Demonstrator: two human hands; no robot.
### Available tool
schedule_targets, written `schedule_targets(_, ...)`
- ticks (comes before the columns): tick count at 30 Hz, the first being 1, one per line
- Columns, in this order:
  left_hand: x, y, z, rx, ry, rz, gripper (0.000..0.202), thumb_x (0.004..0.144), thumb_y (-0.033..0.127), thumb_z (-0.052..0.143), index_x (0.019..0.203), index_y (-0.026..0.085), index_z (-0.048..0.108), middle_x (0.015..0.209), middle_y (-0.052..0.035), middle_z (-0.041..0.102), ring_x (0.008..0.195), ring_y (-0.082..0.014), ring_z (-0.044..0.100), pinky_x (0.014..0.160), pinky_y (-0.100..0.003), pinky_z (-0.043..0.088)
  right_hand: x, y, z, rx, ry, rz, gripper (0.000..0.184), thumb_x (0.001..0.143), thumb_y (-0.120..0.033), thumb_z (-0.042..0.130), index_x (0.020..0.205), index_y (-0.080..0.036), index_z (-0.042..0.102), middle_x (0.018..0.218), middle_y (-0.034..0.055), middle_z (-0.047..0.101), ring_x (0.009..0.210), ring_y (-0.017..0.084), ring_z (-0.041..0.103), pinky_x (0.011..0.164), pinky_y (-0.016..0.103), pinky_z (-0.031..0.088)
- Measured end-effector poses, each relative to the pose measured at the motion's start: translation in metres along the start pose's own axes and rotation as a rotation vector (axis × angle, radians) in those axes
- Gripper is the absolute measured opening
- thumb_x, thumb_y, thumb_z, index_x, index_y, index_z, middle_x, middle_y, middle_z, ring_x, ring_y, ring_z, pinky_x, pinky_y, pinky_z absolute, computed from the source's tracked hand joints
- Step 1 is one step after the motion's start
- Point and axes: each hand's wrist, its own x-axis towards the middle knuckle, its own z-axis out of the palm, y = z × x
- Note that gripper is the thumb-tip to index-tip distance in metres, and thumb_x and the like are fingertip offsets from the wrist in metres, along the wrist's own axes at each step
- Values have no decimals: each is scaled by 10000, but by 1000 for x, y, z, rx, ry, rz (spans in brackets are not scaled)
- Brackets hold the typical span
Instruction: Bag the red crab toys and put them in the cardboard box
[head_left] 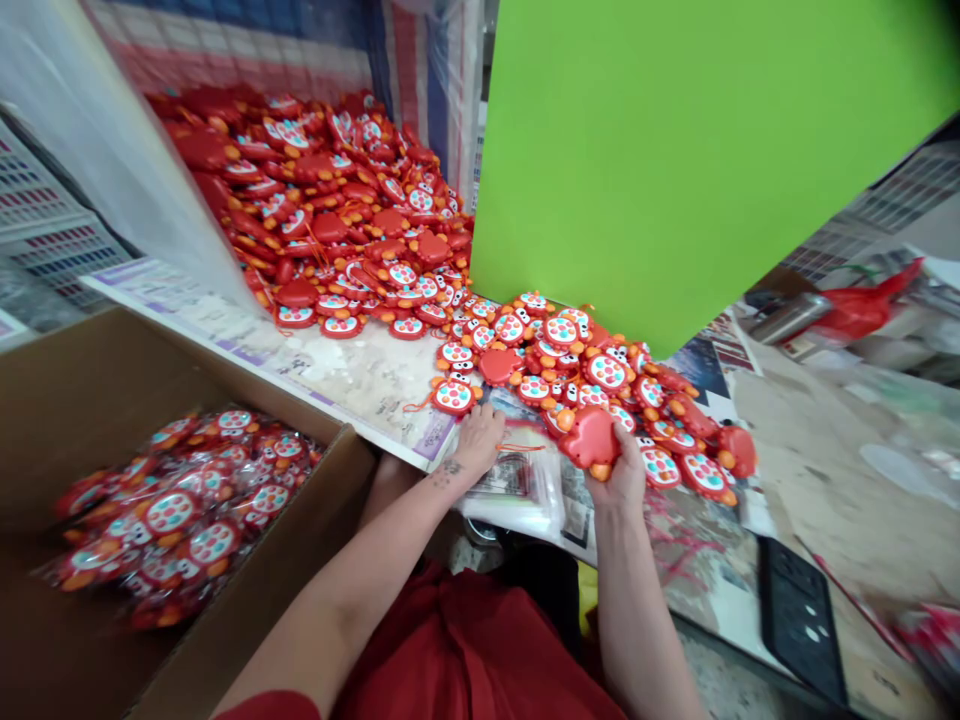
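My right hand (624, 470) grips a red crab-shaped toy (589, 437), its plain red back turned up and its orange feet showing. My left hand (480, 437) is closed, fingers curled down, at the left edge of a stack of clear plastic bags (517, 490). An orange cord (523, 447) runs from beside its thumb toward the held toy; whether the fingers pinch it is hidden. Just beyond the left hand lies another crab toy (453, 394), dotted side up. A loose heap of these toys (564, 330) spreads behind both hands.
A large pile of crab toys (330, 220) fills the back left. An upright green panel (675, 150) stands behind the heap. At lower left, a cardboard box (255, 370) contains bagged toys (202, 510). A black phone-like object (802, 610) lies at right.
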Motion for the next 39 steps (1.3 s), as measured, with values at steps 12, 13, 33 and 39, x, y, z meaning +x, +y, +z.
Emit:
schedule_targets(12, -25, 3, 15, -43, 231, 434, 171, 975, 206, 439, 1040, 170, 593, 960, -67, 597, 941, -218, 515, 938, -398, 421, 18, 17, 24, -534, -203, -391, 479, 820, -445, 657, 1209, -168, 633, 1232, 111, 655, 1130, 228, 609, 1042, 449, 437)
schedule_targets(13, -26, 4, 14, -28, 248, 478, 168, 970, 192, 447, 1041, 173, 598, 978, -68, 602, 946, -215, 515, 946, -399, 421, 19, 21, 28, -590, -239, -422, 475, 830, -445, 643, 1212, -163, 629, 1233, 119, 653, 1137, 233, 602, 1046, 451, 430)
schedule_targets(33, -18, 11, 8, -146, 317, 354, 203, 969, 209, 433, 1068, 156, 603, 1267, -135, 573, 1240, -263, 474, 1026, -462, 407, 15, 34, 32, -879, -769, -213, 426, 767, -584, 638, 971, -227, 748, 1032, 63, 735, 991, 235, 649, 977, 429, 458)
schedule_targets(39, -3, 4, -10, -364, 97, 277, 109, 916, 234, 542, 895, 165, 624, 1429, -136, 490, 1351, -260, 405, 1101, -461, 364, 9, 12, 4, -1283, -397, -482, 472, 907, -538, 453, 1014, -171, 730, 823, 111, 716, 783, 260, 643, 768, 390, 477)
